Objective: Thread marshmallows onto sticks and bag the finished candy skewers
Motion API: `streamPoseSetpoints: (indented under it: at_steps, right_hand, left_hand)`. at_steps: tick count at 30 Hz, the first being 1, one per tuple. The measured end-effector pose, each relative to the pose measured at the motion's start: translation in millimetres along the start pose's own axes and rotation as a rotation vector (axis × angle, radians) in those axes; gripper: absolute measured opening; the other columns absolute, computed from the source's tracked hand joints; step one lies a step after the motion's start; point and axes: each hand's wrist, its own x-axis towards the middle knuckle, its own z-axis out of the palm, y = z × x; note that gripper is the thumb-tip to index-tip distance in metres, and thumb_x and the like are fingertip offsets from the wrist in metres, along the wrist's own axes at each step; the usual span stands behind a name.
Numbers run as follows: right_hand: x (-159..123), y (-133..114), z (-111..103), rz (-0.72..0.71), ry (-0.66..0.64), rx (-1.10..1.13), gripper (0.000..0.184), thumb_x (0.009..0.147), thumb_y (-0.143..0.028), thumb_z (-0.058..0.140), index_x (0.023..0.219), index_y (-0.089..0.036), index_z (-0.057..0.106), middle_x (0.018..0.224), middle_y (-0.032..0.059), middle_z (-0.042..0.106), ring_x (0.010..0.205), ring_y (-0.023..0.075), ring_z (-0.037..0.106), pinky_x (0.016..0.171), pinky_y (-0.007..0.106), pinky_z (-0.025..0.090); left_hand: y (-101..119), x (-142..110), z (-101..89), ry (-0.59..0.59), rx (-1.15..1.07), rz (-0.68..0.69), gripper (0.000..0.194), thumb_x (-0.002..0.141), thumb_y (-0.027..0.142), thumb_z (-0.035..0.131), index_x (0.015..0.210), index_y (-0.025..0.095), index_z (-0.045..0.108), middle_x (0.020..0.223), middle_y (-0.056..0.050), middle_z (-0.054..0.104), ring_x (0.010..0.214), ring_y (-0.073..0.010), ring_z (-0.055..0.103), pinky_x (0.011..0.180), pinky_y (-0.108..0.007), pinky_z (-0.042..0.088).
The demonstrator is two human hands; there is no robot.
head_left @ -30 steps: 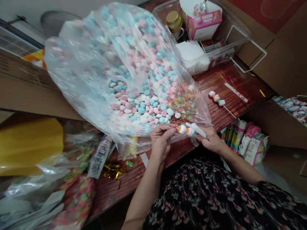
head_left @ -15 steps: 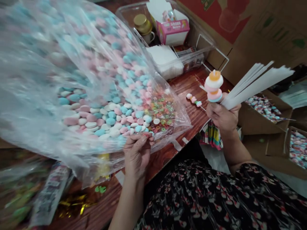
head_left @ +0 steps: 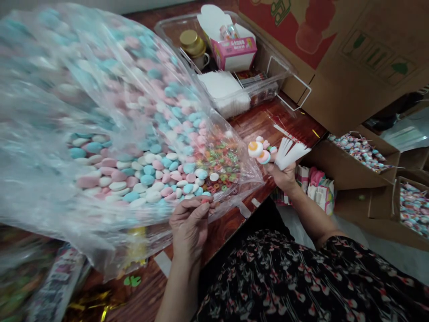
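Observation:
My left hand (head_left: 191, 223) is closed in a pinch at the near edge of the big clear plastic bag (head_left: 231, 129). A small red ring candy (head_left: 205, 201) shows between its fingertips. In the bag lie pink, white and blue button-shaped candies (head_left: 147, 179) and many small coloured ring candies (head_left: 223, 161). My right hand (head_left: 283, 176) is closed around a candy skewer (head_left: 256, 150), with an orange ring at its tip, and a fan of flat white strips (head_left: 290, 152). Just behind it, a second candy skewer (head_left: 273, 149) on the table is partly hidden.
A clear plastic bin (head_left: 284, 74) at the back holds a pink box (head_left: 234, 53), a gold-lidded jar (head_left: 191, 42) and a white stack of sheets (head_left: 224, 89). Cartons of wrapped candies (head_left: 362, 152) stand at right. Gold foil scraps (head_left: 94, 304) lie near the front left.
My hands have parted: the right took the skewer and white strips up to the right, then lowered them beside the other skewer. My left stays by the bag. The view has swung right.

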Motion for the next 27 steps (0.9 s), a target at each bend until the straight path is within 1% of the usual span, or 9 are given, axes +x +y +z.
streamPoseSetpoints:
  at_steps: [3,8,12,15,17,20,22,24,27]
  right_hand:
    - [-10,24,9,0.001,-0.040,-0.005,0.028,0.084,-0.044,0.065,0.074,-0.019,0.070,0.068,0.0013,0.062,0.063,0.0138,0.056,0.066,0.029,0.049]
    - [-13,45,17,0.137,-0.073,0.042,0.028,0.081,-0.044,0.067,0.076,-0.016,0.071,0.064,-0.0010,0.058,0.057,0.0102,0.049,0.057,0.025,0.045]
    - [-17,40,13,0.091,0.007,0.071,0.022,0.082,-0.039,0.067,0.078,-0.017,0.072,0.062,-0.0022,0.057,0.055,0.0101,0.049,0.058,0.026,0.046]
    - [-25,17,4,-0.008,0.032,-0.001,0.016,0.085,-0.033,0.065,0.080,-0.019,0.073,0.067,-0.0011,0.062,0.062,0.0128,0.055,0.066,0.028,0.049]
    - [-30,-4,-1,-0.075,-0.049,-0.107,0.014,0.086,-0.030,0.064,0.083,-0.020,0.073,0.072,0.0009,0.065,0.067,0.0152,0.059,0.067,0.028,0.049]
    - [-34,-32,-1,-0.144,-0.334,-0.220,0.011,0.087,-0.019,0.060,0.082,-0.019,0.070,0.069,0.0008,0.063,0.062,0.0137,0.056,0.061,0.025,0.044]
    - [-36,-42,6,-0.178,-0.482,-0.245,0.015,0.087,-0.013,0.055,0.078,-0.018,0.066,0.065,-0.0008,0.059,0.057,0.0113,0.051,0.057,0.024,0.039]
    - [-39,-44,15,-0.192,-0.550,-0.259,0.019,0.087,-0.009,0.051,0.075,-0.018,0.062,0.063,-0.0019,0.055,0.055,0.0100,0.047,0.056,0.023,0.036]
    - [-44,-38,26,-0.196,-0.583,-0.278,0.019,0.084,-0.007,0.049,0.073,-0.018,0.060,0.065,-0.0017,0.054,0.057,0.0103,0.045,0.057,0.023,0.034]
  left_hand:
    - [-1,0,1.1,0.001,0.002,-0.006,0.022,0.055,0.017,0.088,0.066,0.017,0.068,0.076,-0.002,0.074,0.060,-0.0133,0.068,0.055,-0.020,0.054]
    - [-5,0,6.5,-0.002,0.013,-0.029,0.023,0.055,0.017,0.088,0.067,0.017,0.068,0.076,-0.003,0.074,0.057,-0.0116,0.066,0.048,-0.017,0.049]
    - [-3,-4,12.4,-0.001,0.011,-0.040,0.024,0.055,0.017,0.088,0.068,0.017,0.068,0.078,-0.003,0.074,0.058,-0.0097,0.064,0.048,-0.015,0.048]
    - [4,-7,17.9,-0.006,0.012,-0.026,0.027,0.055,0.017,0.089,0.075,0.018,0.070,0.076,-0.001,0.073,0.058,-0.0091,0.064,0.049,-0.015,0.048]
    - [10,-9,21.0,-0.019,0.003,-0.023,0.029,0.055,0.020,0.089,0.078,0.018,0.072,0.073,-0.001,0.073,0.056,-0.0092,0.063,0.047,-0.015,0.047]
    - [15,-10,23.1,-0.039,-0.040,-0.039,0.029,0.055,0.027,0.091,0.076,0.018,0.073,0.069,-0.001,0.072,0.052,-0.0091,0.061,0.044,-0.016,0.044]
    - [15,-10,22.9,-0.039,-0.068,-0.035,0.030,0.053,0.029,0.092,0.076,0.019,0.074,0.067,-0.001,0.071,0.050,-0.0091,0.060,0.043,-0.016,0.043]
    - [14,-11,21.4,-0.028,-0.069,-0.011,0.030,0.053,0.029,0.092,0.076,0.020,0.075,0.066,0.000,0.070,0.049,-0.0086,0.058,0.043,-0.017,0.043]
    - [10,-11,16.0,0.005,-0.032,0.060,0.028,0.055,0.029,0.091,0.077,0.021,0.076,0.067,0.001,0.070,0.048,-0.0072,0.055,0.045,-0.019,0.044]
